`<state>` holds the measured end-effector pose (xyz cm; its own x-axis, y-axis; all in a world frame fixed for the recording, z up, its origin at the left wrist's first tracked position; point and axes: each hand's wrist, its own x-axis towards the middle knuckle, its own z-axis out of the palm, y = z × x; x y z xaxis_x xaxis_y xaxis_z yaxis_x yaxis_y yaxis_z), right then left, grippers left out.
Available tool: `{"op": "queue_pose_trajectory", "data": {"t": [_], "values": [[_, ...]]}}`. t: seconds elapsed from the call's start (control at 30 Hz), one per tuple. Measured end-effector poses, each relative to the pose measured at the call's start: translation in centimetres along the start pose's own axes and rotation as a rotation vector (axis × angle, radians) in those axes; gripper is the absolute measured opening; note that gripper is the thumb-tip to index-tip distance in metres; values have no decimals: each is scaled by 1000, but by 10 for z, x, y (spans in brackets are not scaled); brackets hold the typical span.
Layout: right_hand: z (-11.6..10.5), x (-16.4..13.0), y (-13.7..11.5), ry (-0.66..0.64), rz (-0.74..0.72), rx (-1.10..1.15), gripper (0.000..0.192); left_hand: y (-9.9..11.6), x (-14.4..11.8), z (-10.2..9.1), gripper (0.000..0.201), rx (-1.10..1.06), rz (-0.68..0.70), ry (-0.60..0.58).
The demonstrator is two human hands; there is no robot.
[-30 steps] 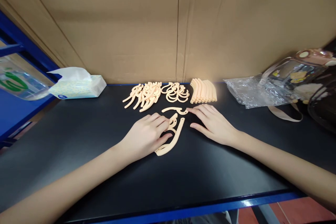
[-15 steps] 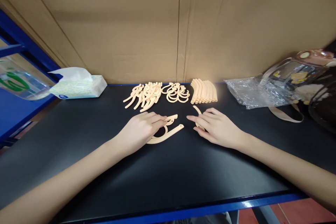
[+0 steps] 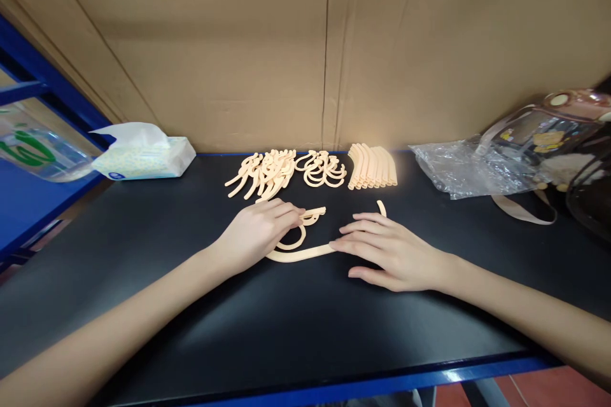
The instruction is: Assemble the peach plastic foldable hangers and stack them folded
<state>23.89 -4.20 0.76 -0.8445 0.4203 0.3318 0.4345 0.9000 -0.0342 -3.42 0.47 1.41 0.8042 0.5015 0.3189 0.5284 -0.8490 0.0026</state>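
Big brown cardboard (image 3: 214, 44) stands behind a black table (image 3: 305, 331). Blue bars (image 3: 23, 92) stand at the left. The floor (image 3: 554, 386) below is red.

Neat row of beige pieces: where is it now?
In the head view, the neat row lies at the back of the black table, right of centre, between the thin arcs and the plastic bag, beyond the right hand.

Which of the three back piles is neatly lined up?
The rightmost pile, nearest the plastic bag: its pieces lie side by side; left pile and middle pile are jumbled.
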Motion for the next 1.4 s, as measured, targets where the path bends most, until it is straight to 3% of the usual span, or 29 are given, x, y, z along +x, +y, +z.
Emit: {"op": "queue_pose_trajectory", "data": {"t": [0.13,0.37,0.6,0.7,0.83,1.1,1.4], "values": [[-7,-2,6,35,4,-42,29,2,1,1,22,-4,-30,0],[-25,-18,36,-64,170,-188,42,3,2,2,22,-57,-131,48],[-39,-23,39,-166,258,125,45,17,2,1,25,26,-72,45],[-36,-22,37,-223,263,216,38,26,3,0,22,-32,-24,35],[-29,-19,36,-186,280,168,25,32,4,-1,21,-124,20,0],[-18,-18,29,-152,222,-120,31,36,3,5,22,-172,-2,-125],[-4,-19,31,-69,194,-98,32,37,4,4,15,-245,-6,-172]]}}
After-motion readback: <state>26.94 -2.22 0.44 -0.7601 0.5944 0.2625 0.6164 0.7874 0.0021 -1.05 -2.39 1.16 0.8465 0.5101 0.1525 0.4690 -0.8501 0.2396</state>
